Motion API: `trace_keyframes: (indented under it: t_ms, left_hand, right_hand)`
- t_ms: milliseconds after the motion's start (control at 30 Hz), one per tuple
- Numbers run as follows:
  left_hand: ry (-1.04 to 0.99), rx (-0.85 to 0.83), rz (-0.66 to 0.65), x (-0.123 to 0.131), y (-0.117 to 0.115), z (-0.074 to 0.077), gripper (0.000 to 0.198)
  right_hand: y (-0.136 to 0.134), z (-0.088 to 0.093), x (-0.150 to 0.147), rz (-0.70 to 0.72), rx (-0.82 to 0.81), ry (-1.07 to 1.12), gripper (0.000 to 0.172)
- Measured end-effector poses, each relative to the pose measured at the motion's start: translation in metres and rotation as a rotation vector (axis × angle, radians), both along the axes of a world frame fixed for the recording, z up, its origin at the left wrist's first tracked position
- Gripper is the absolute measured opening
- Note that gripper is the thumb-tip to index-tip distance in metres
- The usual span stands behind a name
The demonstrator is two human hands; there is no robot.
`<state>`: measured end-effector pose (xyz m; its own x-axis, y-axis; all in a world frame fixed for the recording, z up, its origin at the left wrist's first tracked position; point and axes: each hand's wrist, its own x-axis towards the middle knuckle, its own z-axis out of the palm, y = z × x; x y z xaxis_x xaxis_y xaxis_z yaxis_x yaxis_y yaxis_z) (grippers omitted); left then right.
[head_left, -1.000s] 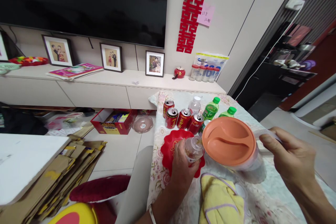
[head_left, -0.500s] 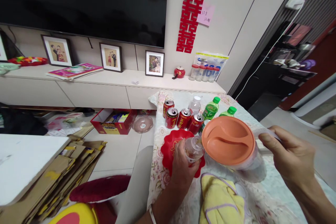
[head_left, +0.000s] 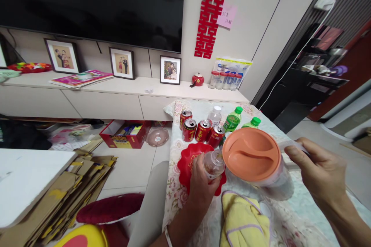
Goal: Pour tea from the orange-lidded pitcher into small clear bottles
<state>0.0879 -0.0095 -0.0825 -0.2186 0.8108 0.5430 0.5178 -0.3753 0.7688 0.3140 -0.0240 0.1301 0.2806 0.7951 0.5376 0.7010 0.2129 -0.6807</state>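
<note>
My left hand is closed around a clear plastic bottle, uncapped and holding some brownish liquid, over a red scalloped plate. My right hand grips the handle of a clear pitcher with an orange lid. The pitcher is tilted left, its spout side at the bottle's mouth. Whether liquid is running between them is hard to make out. Behind the plate stand several red drink cans. A folded yellow cloth lies in front of the pitcher.
A white-capped bottle and green-capped bottles stand at the table's back. The floral tablecloth covers the table. Flattened cardboard and a red box are on the floor at left. Lidded jars stand on the cabinet.
Both hands, the bottle and the tilted pitcher stay almost in place. The view has shifted very slightly.
</note>
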Motion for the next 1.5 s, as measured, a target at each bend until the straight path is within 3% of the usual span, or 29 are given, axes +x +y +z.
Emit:
trace_keyframes:
  t_ms: [1500]
  left_hand:
    - [-0.017, 0.005, -0.004, 0.0003, -0.0008, 0.003, 0.079]
  right_hand:
    - [0.0022, 0.0025, -0.0013, -0.018, 0.03, -0.083, 0.053]
